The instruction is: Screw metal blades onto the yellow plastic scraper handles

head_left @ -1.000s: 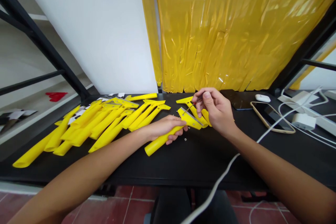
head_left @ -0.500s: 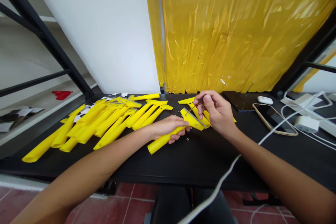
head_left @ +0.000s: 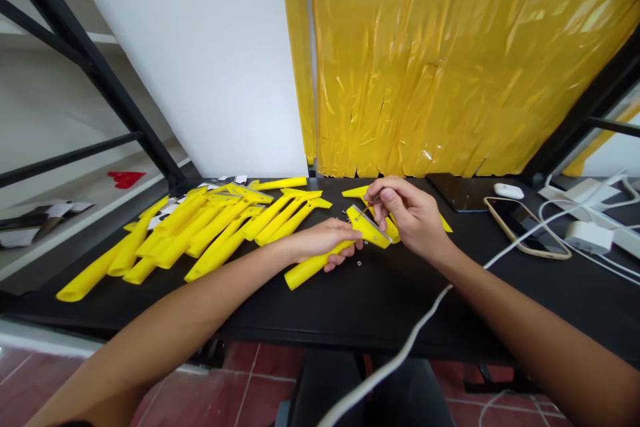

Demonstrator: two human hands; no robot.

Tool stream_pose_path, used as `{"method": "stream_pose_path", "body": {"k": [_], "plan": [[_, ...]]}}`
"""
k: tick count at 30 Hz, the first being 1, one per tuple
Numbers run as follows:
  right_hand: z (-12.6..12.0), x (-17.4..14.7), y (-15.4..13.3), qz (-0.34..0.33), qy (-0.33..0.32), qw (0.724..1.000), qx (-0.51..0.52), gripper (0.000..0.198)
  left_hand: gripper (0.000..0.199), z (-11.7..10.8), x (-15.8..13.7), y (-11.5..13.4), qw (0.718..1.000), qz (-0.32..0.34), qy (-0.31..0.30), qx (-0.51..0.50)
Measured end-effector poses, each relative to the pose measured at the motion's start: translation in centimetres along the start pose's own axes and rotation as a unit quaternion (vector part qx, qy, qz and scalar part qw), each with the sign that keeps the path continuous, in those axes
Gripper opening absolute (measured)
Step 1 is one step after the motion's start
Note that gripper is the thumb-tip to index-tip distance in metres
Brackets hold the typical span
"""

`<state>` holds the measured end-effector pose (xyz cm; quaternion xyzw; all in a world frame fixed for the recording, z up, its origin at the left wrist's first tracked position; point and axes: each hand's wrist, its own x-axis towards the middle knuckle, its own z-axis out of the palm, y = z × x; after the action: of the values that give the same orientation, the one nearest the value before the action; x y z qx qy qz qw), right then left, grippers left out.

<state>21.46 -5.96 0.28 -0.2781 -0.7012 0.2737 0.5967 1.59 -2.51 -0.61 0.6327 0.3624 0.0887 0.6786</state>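
My left hand (head_left: 330, 241) is closed round the handle of a yellow scraper (head_left: 306, 272), just below its wide head. A metal blade strip (head_left: 376, 224) runs along the edge of that head. Above it, my right hand (head_left: 407, 210) pinches a thin screwdriver (head_left: 365, 213), whose shaft slants down to the scraper's head. Most of the screwdriver's handle is hidden by the fingers. Behind my right hand lie more yellow scrapers (head_left: 354, 192), partly covered. A small nut (head_left: 359, 263) rests on the black table near my left fingers.
Several yellow scrapers (head_left: 215, 253) are piled on the left of the black table (head_left: 400, 310). At the right lie a phone (head_left: 525, 227), a dark tablet-like slab (head_left: 456, 192), a white earbud case (head_left: 509, 191) and a white charger (head_left: 589, 236). A white cable (head_left: 415, 340) crosses the front edge.
The view has shifted slightly, so everything sits a little further right. Both hands keep their hold, with the screwdriver still at the scraper's head.
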Motion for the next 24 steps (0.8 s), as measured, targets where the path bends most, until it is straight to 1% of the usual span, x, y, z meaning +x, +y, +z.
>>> {"method": "stream_pose_path", "body": {"k": [5,8,12,15,17,18,20,22,24], "plan": [[-0.1,0.3,-0.3,0.013,-0.018,1.0,0.015,0.019,0.042,0.0,0.1,-0.3,1.0,0.008,-0.007,0.006],[-0.2,0.5,-0.6,0.042,-0.041,0.997,0.058,0.018,0.042,-0.1,0.1,-0.4,1.0,0.01,-0.016,0.009],[-0.7,0.6,-0.9,0.076,-0.061,0.988,0.124,0.021,0.041,0.0,-0.2,-0.3,0.999,0.005,-0.05,0.013],[-0.9,0.5,-1.2,0.092,-0.12,0.977,0.148,0.029,0.045,0.0,-0.4,-0.1,0.997,-0.022,-0.074,0.024],[-0.9,0.4,-1.3,0.091,-0.162,0.972,0.145,0.032,0.047,0.0,-0.4,0.0,0.996,-0.033,-0.078,0.023],[-0.8,0.3,-1.4,0.086,-0.171,0.971,0.142,0.033,0.047,-0.1,-0.5,0.0,0.996,-0.033,-0.075,0.019],[-0.5,0.3,-1.4,0.077,-0.161,0.972,0.15,0.031,0.045,-0.3,-0.5,0.0,0.997,-0.026,-0.067,0.004],[-0.1,0.3,-1.3,0.077,-0.134,0.972,0.179,0.028,0.042,-0.5,-0.5,0.1,0.998,-0.018,-0.067,-0.009],[0.2,0.4,-1.2,0.085,-0.106,0.969,0.204,0.033,0.04,-0.6,-0.5,0.1,0.997,-0.02,-0.075,-0.016]]}}
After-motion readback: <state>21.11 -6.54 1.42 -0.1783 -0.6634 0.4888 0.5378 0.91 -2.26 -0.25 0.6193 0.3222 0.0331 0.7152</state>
